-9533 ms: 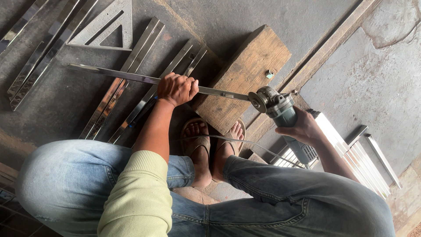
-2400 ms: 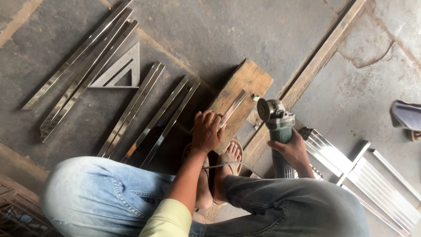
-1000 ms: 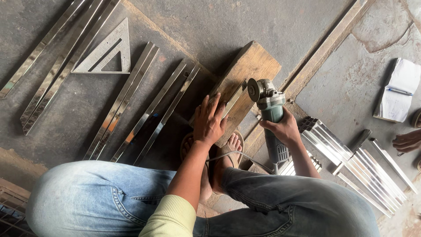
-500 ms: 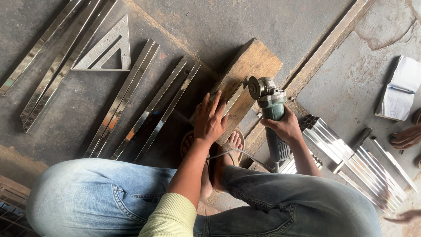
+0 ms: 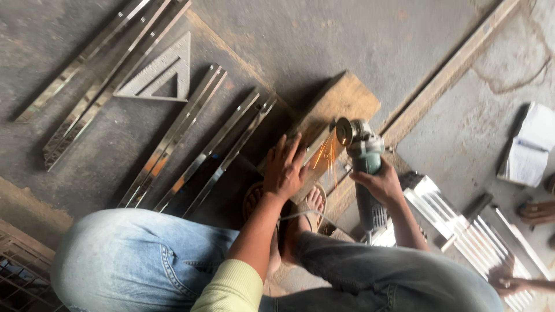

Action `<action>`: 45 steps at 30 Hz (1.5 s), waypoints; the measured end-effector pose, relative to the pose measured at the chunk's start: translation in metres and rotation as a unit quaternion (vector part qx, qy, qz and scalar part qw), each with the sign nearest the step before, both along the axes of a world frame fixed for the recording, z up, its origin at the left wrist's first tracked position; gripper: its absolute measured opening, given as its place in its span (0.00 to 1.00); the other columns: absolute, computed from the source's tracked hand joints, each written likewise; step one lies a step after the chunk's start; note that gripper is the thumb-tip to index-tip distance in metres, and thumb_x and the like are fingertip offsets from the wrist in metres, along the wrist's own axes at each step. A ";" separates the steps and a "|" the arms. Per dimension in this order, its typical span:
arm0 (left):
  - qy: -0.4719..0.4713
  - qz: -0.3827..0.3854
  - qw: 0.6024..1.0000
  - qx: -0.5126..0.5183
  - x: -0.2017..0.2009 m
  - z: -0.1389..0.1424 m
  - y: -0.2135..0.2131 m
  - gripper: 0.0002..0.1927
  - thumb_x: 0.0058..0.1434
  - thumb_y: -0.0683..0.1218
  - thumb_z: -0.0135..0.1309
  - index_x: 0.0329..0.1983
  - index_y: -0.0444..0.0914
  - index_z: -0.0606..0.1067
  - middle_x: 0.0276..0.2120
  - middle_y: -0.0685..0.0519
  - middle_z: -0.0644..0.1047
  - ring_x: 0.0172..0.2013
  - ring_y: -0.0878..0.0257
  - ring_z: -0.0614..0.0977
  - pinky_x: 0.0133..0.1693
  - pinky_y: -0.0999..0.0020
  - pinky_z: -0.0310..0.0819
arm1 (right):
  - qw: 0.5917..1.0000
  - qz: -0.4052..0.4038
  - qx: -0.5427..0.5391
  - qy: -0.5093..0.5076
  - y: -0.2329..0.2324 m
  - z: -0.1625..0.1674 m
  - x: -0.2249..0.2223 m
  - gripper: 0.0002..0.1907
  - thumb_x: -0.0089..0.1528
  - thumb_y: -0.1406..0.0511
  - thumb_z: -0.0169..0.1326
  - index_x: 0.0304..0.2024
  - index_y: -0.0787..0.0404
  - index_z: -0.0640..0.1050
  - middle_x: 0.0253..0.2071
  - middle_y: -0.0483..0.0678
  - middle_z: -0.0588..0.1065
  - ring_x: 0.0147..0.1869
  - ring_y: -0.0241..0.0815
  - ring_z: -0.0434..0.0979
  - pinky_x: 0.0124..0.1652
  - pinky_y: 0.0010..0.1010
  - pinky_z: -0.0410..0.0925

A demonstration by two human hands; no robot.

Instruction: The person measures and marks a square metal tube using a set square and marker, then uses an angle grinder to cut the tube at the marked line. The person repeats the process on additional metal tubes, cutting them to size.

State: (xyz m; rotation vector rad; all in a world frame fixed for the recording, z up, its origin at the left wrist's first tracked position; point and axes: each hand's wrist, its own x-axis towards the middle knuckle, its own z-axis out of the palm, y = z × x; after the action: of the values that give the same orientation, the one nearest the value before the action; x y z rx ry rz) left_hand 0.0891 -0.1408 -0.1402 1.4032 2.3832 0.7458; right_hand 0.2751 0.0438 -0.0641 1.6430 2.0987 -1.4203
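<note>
Angle grinder (image 5: 363,164) sits in right hand (image 5: 378,184), fingers wrapped tight round its body, disc down on a metal strip (image 5: 317,151) w/ orange sparks at the contact. Left hand (image 5: 284,170) lies flat, fingers spread, pinning the strip onto the wood block (image 5: 341,101), prob. to stop it shifting. Block lifts the work off the concrete floor (image 5: 347,40); more strips (image 5: 179,130) lie to the left.

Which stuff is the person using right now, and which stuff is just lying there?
In use: grinder in the right hand; metal strip pressed on the wooden block by the left hand.
Lying about: metal triangle, long metal bars, notebook.
</note>
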 end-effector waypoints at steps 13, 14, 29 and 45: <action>-0.001 0.003 1.000 0.003 0.001 -0.003 -0.001 0.19 0.64 0.53 0.53 0.54 0.40 0.79 0.72 0.51 0.61 0.69 0.41 0.63 0.61 0.39 0.62 | 0.998 0.009 0.043 -0.041 -0.003 0.003 -0.012 0.34 0.45 0.55 0.69 0.50 0.62 0.77 0.40 0.53 0.82 0.41 0.44 0.83 0.45 0.36 0.75; 0.001 0.002 1.000 0.006 0.001 -0.003 -0.001 0.19 0.65 0.54 0.53 0.54 0.40 0.79 0.72 0.51 0.61 0.69 0.41 0.63 0.61 0.39 0.62 | 0.997 0.017 0.045 -0.056 -0.003 0.003 -0.012 0.34 0.45 0.55 0.69 0.50 0.63 0.78 0.40 0.53 0.82 0.40 0.45 0.84 0.46 0.36 0.75; 0.016 -0.002 1.000 -0.015 0.004 -0.007 -0.002 0.21 0.66 0.55 0.51 0.58 0.40 0.77 0.73 0.50 0.61 0.70 0.41 0.62 0.61 0.39 0.62 | 0.998 0.004 0.033 -0.059 -0.003 -0.001 -0.011 0.33 0.44 0.56 0.67 0.49 0.63 0.78 0.38 0.55 0.82 0.38 0.47 0.84 0.43 0.39 0.76; 0.015 0.008 1.000 0.009 0.004 -0.004 -0.003 0.21 0.65 0.53 0.53 0.57 0.40 0.77 0.71 0.50 0.63 0.69 0.42 0.63 0.61 0.41 0.61 | 0.996 0.017 0.054 -0.066 -0.004 0.003 -0.016 0.32 0.45 0.57 0.68 0.50 0.63 0.77 0.39 0.54 0.82 0.39 0.44 0.84 0.45 0.37 0.75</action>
State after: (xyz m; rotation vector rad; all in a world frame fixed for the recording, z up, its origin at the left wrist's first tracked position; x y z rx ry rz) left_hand 0.0928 -0.1434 -0.1440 1.4155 2.4188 0.7570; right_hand 0.2596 0.0402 -0.0616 1.6807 2.1516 -1.1722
